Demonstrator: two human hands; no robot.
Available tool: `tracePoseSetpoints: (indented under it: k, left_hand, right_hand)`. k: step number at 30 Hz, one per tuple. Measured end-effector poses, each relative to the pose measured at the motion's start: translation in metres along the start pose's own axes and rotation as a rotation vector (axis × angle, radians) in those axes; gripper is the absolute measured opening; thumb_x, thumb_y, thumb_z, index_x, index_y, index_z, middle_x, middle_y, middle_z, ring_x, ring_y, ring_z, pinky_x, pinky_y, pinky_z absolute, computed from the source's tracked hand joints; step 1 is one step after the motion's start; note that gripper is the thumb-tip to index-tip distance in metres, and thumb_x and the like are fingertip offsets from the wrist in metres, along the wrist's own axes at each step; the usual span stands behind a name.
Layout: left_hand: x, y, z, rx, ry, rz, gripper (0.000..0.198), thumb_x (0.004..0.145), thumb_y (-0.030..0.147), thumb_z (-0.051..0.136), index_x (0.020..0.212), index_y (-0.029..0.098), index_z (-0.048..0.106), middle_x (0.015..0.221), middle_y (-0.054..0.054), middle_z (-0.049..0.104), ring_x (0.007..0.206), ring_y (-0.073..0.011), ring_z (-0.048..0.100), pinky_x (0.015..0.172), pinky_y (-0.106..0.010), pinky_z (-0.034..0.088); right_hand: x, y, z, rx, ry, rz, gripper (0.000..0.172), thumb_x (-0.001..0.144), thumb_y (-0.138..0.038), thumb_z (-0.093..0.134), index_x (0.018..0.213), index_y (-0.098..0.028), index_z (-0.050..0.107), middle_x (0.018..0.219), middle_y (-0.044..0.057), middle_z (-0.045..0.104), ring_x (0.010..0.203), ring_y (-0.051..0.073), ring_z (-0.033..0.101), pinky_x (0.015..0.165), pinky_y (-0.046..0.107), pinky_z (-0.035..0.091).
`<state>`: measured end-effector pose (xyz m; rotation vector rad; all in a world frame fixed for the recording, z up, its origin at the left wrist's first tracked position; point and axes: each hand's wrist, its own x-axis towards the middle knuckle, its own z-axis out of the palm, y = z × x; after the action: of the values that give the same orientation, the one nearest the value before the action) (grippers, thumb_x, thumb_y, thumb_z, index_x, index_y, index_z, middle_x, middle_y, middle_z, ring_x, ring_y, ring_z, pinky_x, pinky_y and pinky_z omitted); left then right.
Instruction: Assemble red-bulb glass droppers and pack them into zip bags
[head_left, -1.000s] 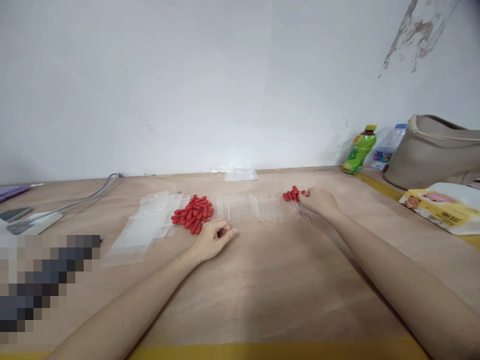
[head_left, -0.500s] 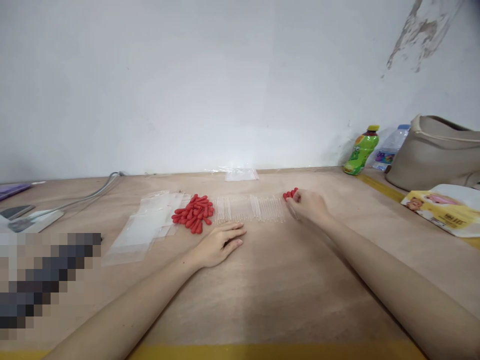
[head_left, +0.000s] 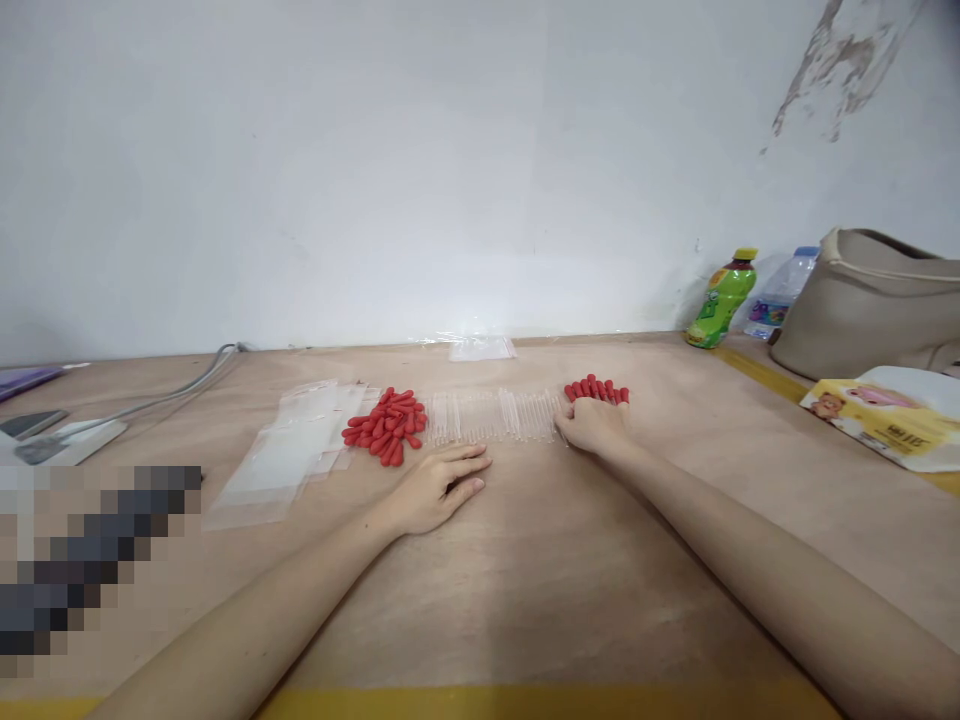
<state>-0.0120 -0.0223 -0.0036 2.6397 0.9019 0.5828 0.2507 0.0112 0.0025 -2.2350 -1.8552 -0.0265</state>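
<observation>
Clear bags (head_left: 281, 455) lie on the bench (head_left: 600, 600), on the left. A green bottle (head_left: 721, 305) stands far right. The red bulbs (head_left: 385, 430) are piled just past the left hand (head_left: 440, 490), its fingers apart. Thin clear tubes (head_left: 510, 415) lie between both hands. The right hand (head_left: 596, 426) partly hides more red tops (head_left: 592, 388); I can't tell if its fingers pinch a tube.

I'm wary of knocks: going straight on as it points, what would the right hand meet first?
The right hand would probably meet the row of clear sticks; whether it already touches them is unclear.
</observation>
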Motion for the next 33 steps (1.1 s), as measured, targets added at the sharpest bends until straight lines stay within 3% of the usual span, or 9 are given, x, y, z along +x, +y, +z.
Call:
tracePoseSetpoints:
  k: [4,8,13,17,20,25,33]
  left_hand:
    - [-0.001,0.004,-0.001,-0.018,0.054,-0.015,0.031,0.085,0.030,0.045,0.114,0.021,0.055,0.121,-0.008,0.054,0.109,-0.0206,0.050,0.089,-0.037,0.043]
    - [-0.001,0.007,-0.002,0.008,0.196,-0.050,0.016,0.084,0.027,0.046,0.087,0.017,0.058,0.091,-0.006,0.061,0.079,-0.0165,0.056,0.068,-0.029,0.045]
    - [0.001,-0.002,-0.001,0.200,0.408,-0.127,0.022,0.084,0.029,0.047,0.065,0.017,0.049,0.074,-0.003,0.057,0.074,-0.0168,0.051,0.071,-0.032,0.038]
    - [-0.001,-0.016,-0.011,0.392,0.558,-0.253,0.015,0.082,0.029,0.048,0.073,0.018,0.052,0.081,-0.004,0.058,0.082,-0.0206,0.050,0.073,-0.034,0.035]
    - [-0.006,-0.024,-0.021,0.565,0.506,-0.285,0.013,0.077,0.032,0.055,0.081,0.019,0.054,0.086,-0.006,0.058,0.088,-0.0251,0.048,0.073,-0.037,0.034]
    - [-0.012,-0.031,-0.027,0.784,0.436,-0.307,0.024,0.077,0.042,0.052,0.070,0.020,0.057,0.081,-0.009,0.055,0.083,-0.0265,0.047,0.070,-0.039,0.032]
    - [-0.010,-0.028,-0.027,0.758,0.468,-0.310,0.028,0.079,0.040,0.048,0.065,0.018,0.058,0.079,-0.011,0.055,0.084,-0.0284,0.047,0.072,-0.042,0.030]
  right_hand:
    - [-0.006,-0.005,0.001,-0.020,0.175,-0.063,0.028,0.081,-0.029,0.038,0.070,-0.014,0.059,0.072,0.012,0.062,0.071,0.024,0.056,0.076,0.039,0.029]
    - [-0.024,-0.016,0.004,0.034,0.393,-0.270,0.023,0.085,-0.026,0.035,0.082,-0.013,0.054,0.081,0.012,0.061,0.079,0.023,0.054,0.072,0.034,0.030]
    - [-0.042,-0.027,0.013,0.191,0.387,-0.541,0.019,0.086,-0.025,0.037,0.078,-0.015,0.052,0.075,0.008,0.060,0.071,0.020,0.053,0.072,0.033,0.033]
    - [-0.043,-0.027,0.018,0.319,0.369,-0.678,0.018,0.087,-0.022,0.036,0.086,-0.016,0.053,0.080,0.007,0.062,0.076,0.019,0.055,0.070,0.030,0.037]
    - [-0.042,-0.026,0.018,0.310,0.390,-0.713,0.022,0.087,-0.019,0.036,0.100,-0.015,0.053,0.091,0.009,0.063,0.085,0.021,0.056,0.073,0.032,0.038]
    - [-0.041,-0.026,0.018,0.281,0.373,-0.737,0.025,0.087,-0.017,0.036,0.102,-0.016,0.056,0.088,0.009,0.063,0.083,0.021,0.056,0.072,0.033,0.038]
    - [-0.043,-0.026,0.017,0.245,0.365,-0.719,0.023,0.087,-0.018,0.039,0.100,-0.016,0.058,0.087,0.008,0.063,0.082,0.020,0.056,0.072,0.032,0.038]
